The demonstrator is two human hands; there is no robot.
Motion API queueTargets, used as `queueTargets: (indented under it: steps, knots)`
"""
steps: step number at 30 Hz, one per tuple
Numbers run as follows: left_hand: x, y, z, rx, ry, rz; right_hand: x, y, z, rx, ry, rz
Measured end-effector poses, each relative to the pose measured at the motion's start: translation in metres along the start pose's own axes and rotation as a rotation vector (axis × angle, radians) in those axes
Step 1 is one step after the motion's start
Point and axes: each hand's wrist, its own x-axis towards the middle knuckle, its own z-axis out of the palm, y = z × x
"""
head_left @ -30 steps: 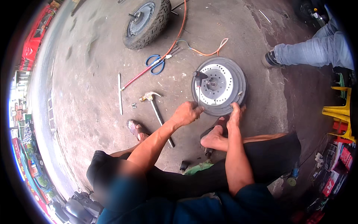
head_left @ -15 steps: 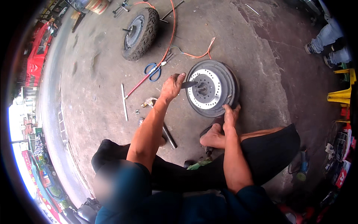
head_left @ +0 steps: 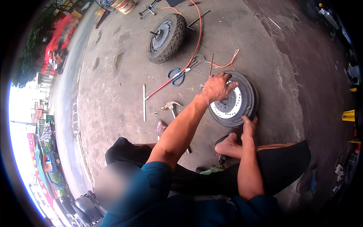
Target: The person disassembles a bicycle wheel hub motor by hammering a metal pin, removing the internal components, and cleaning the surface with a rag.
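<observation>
A round grey wheel (head_left: 248,99) with no tyre visible stands tilted on the ground before me, a pale ring of small holes on its face. My left hand (head_left: 220,87) lies over its upper left part, fingers spread, hiding some of the ring and hub. Just beyond those knuckles a thin dark rod (head_left: 211,63) points away from me; whether its near end touches the hand is hidden. My right hand (head_left: 248,126) grips the wheel's lower right rim, thumb on the face and fingers round the side. My bare foot (head_left: 228,146) is close below the wheel.
A knobbly-tyred wheel (head_left: 167,38) stands farther off. Blue-handled scissors (head_left: 176,77), a red tube (head_left: 160,88) on an orange hose (head_left: 200,36), a white stick (head_left: 144,102) and a hammer (head_left: 172,106) lie to the left. A yellow stool (head_left: 348,115) is far right.
My left hand has moved right onto the wheel's face and its fingers have spread; the dark flat tool no longer shows in its grip. A thin rod now shows beyond it. My right hand keeps its hold.
</observation>
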Motion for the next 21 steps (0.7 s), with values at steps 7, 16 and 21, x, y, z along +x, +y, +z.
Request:
queueTargets:
  steps: [7,16,21]
  knots:
    - [-0.071,-0.040,0.043,-0.362,0.229,-0.417,-0.026,-0.036,0.006,-0.380,0.283,-0.791]
    - [-0.073,0.010,0.035,-1.264,0.306,-0.493,0.022,-0.056,0.020,0.183,0.126,-0.565]
    - [-0.044,0.014,0.016,-0.281,0.110,0.110,0.016,-0.008,0.000,0.031,0.194,-0.503]
